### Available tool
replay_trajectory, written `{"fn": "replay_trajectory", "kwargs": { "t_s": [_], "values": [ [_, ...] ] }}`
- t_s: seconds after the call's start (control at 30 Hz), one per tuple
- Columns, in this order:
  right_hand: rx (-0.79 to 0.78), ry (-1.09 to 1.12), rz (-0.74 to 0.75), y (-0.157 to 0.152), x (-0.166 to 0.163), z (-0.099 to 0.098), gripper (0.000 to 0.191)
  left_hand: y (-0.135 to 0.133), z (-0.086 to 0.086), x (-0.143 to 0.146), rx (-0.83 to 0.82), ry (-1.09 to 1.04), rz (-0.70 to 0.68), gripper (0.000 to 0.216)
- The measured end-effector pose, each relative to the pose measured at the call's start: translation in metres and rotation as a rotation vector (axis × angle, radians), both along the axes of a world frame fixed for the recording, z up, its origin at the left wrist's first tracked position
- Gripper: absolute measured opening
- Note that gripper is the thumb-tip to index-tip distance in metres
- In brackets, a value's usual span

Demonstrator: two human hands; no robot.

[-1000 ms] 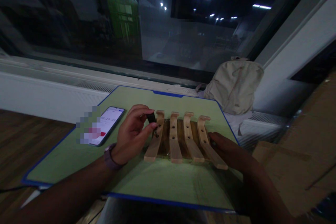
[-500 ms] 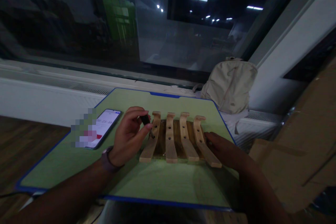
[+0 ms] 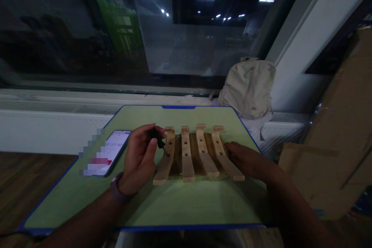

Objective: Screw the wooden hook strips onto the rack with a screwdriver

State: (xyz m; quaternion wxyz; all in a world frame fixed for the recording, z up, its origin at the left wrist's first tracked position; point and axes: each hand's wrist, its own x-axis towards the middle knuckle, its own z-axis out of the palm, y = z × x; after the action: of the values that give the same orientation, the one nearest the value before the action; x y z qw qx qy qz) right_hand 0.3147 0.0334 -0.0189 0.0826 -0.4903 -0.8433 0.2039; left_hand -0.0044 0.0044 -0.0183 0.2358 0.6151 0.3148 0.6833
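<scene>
A wooden hook rack (image 3: 195,154) with several pale curved hooks on a dark backboard lies flat on the green mat (image 3: 174,201). My left hand (image 3: 140,159) pinches a small black screwdriver (image 3: 158,139), its tip on the leftmost hook. My right hand (image 3: 247,161) rests flat against the rack's right edge, beside the rightmost hook, fingers stretched and pressing on it.
A phone (image 3: 109,151) with a lit screen lies on the mat's left part. A beige backpack (image 3: 248,87) leans on the windowsill at the back right. Cardboard boxes (image 3: 334,143) stand to the right. A dark window runs behind the sill.
The view shifted slightly, so everything sits a little left of before. My left hand keeps the screwdriver at the leftmost hook; my right hand stays at the rack's right edge.
</scene>
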Motion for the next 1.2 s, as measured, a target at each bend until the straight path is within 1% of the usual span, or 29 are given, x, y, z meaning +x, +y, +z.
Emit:
{"fn": "replay_trajectory", "kwargs": {
  "t_s": [0.07, 0.13, 0.2, 0.27, 0.33, 0.37, 0.47, 0.53, 0.63, 0.7, 0.8, 0.83, 0.9, 0.97, 1.03, 1.13, 1.2],
  "values": [
    [0.005, -0.022, 0.000, -0.0009, -0.0005, 0.0005, 0.030, 0.0005, 0.0004, -0.0005, 0.043, 0.019, -0.010, 0.030],
    [0.013, -0.036, -0.004, -0.0013, -0.0009, 0.0006, 0.030, 0.0020, 0.0014, -0.0019, 0.113, 0.045, -0.008, 0.030],
    [0.015, -0.032, 0.002, -0.0010, -0.0007, -0.0001, 0.028, 0.0034, 0.0024, -0.0040, 0.151, 0.066, 0.032, 0.032],
    [0.013, -0.010, 0.004, -0.0001, -0.0001, -0.0014, 0.028, 0.0038, 0.0028, -0.0061, 0.119, 0.074, 0.106, 0.032],
    [0.012, 0.017, -0.001, 0.0007, 0.0005, -0.0023, 0.026, 0.0027, 0.0022, -0.0074, 0.035, 0.080, 0.163, 0.031],
    [0.015, 0.029, -0.005, 0.0010, 0.0006, -0.0023, 0.025, 0.0017, 0.0015, -0.0075, -0.010, 0.080, 0.167, 0.031],
    [0.019, 0.032, -0.004, 0.0008, 0.0000, -0.0007, 0.026, -0.0017, -0.0010, -0.0057, -0.081, 0.055, 0.100, 0.036],
    [0.015, 0.019, -0.004, 0.0002, -0.0009, 0.0012, 0.028, -0.0034, -0.0019, -0.0040, -0.073, 0.039, 0.048, 0.037],
    [0.013, 0.013, 0.003, -0.0009, -0.0022, 0.0037, 0.030, -0.0032, -0.0004, -0.0033, -0.024, 0.052, 0.022, 0.033],
    [0.013, 0.015, 0.006, -0.0013, -0.0028, 0.0049, 0.030, -0.0011, 0.0017, -0.0045, 0.055, 0.070, 0.017, 0.031],
    [-0.005, 0.014, 0.002, -0.0012, -0.0034, 0.0060, 0.030, 0.0028, 0.0039, -0.0070, 0.136, 0.080, 0.060, 0.033],
    [-0.014, 0.014, 0.003, -0.0010, -0.0033, 0.0061, 0.029, 0.0036, 0.0041, -0.0075, 0.129, 0.078, 0.083, 0.033],
    [-0.027, 0.012, 0.007, -0.0004, -0.0027, 0.0056, 0.030, 0.0039, 0.0040, -0.0073, 0.060, 0.066, 0.113, 0.032],
    [-0.032, 0.013, 0.010, 0.0003, -0.0016, 0.0045, 0.031, 0.0026, 0.0037, -0.0056, -0.013, 0.047, 0.083, 0.031],
    [-0.031, 0.011, 0.001, 0.0008, -0.0006, 0.0034, 0.032, 0.0008, 0.0036, -0.0031, -0.051, 0.024, 0.026, 0.032],
    [-0.032, -0.011, -0.020, 0.0010, -0.0002, 0.0033, 0.031, -0.0003, 0.0043, -0.0004, -0.038, 0.008, -0.040, 0.032],
    [-0.043, -0.019, -0.022, 0.0006, -0.0010, 0.0047, 0.032, 0.0006, 0.0049, -0.0005, -0.002, 0.006, -0.045, 0.029]
  ]
}}
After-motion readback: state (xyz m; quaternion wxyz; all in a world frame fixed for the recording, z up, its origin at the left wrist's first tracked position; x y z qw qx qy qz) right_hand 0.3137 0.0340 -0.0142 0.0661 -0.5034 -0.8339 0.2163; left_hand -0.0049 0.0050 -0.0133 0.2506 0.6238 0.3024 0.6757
